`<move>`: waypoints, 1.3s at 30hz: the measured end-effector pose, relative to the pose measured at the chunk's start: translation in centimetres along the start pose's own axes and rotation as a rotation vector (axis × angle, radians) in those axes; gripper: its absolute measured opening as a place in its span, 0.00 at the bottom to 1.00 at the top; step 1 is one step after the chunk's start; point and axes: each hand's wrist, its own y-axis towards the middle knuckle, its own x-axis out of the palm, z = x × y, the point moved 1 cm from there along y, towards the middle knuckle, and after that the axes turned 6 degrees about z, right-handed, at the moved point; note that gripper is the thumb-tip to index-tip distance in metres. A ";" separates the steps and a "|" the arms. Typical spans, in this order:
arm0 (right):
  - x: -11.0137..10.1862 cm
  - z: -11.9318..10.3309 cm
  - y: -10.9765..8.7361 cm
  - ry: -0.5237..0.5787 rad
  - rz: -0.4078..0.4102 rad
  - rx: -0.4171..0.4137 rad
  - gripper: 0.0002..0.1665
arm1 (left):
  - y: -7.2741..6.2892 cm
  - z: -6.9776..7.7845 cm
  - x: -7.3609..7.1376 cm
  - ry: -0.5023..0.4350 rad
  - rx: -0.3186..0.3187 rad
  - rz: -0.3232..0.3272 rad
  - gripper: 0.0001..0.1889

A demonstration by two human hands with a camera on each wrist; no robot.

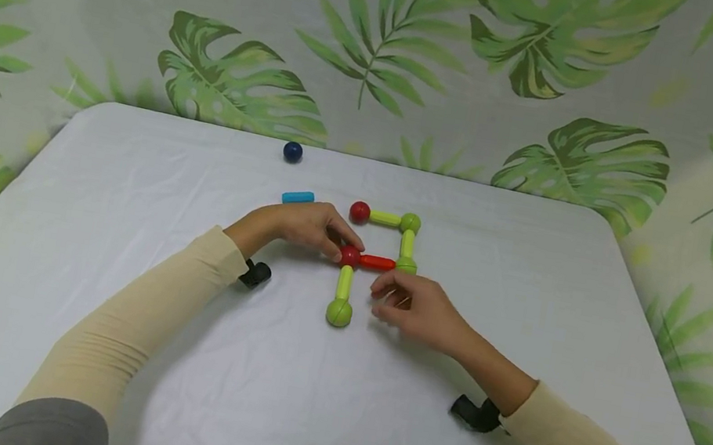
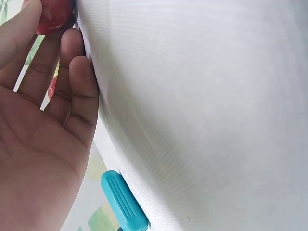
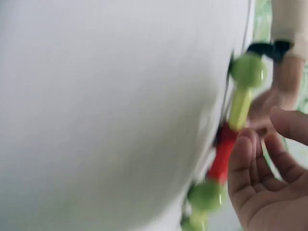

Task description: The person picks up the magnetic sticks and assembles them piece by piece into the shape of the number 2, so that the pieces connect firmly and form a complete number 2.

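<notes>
A shape of balls and rods lies on the white-covered table. My left hand [image 1: 312,227] pinches its middle red ball [image 1: 349,255] between thumb and fingers; the left wrist view shows the ball at the fingertips. From that ball a red rod [image 1: 377,263] runs right to a green ball [image 1: 406,265], and a yellow-green rod [image 1: 344,282] runs toward me to another green ball [image 1: 339,312]. My right hand [image 1: 422,314] hovers just right of these, fingers loosely bent around nothing. Farther back, yellow-green rods link a corner green ball [image 1: 410,222] and a second red ball [image 1: 360,213].
A blue rod [image 1: 298,197] lies loose behind my left hand, and a dark blue ball [image 1: 293,152] sits near the table's back edge. Leaf-patterned cloth [image 1: 396,39] hangs behind the table. A black wrist camera [image 1: 476,414] sticks out below my right wrist.
</notes>
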 end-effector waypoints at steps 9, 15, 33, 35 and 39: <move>-4.2 3.0 1.0 -0.415 0.141 -0.200 0.25 | -0.3 0.0 -0.1 0.008 -0.006 0.003 0.21; -4.4 4.6 2.2 -0.337 0.040 -0.187 0.30 | -0.1 -0.2 0.0 -0.005 0.014 -0.006 0.21; -4.1 4.9 3.2 -0.234 -0.004 -0.095 0.25 | 0.0 0.0 0.0 0.006 0.009 0.004 0.21; -4.0 4.9 3.2 -0.235 -0.001 -0.094 0.25 | 0.0 0.1 0.0 0.007 0.003 0.006 0.21; -4.0 5.1 3.2 -0.232 0.003 -0.094 0.25 | 0.0 0.2 0.0 0.010 -0.008 0.007 0.21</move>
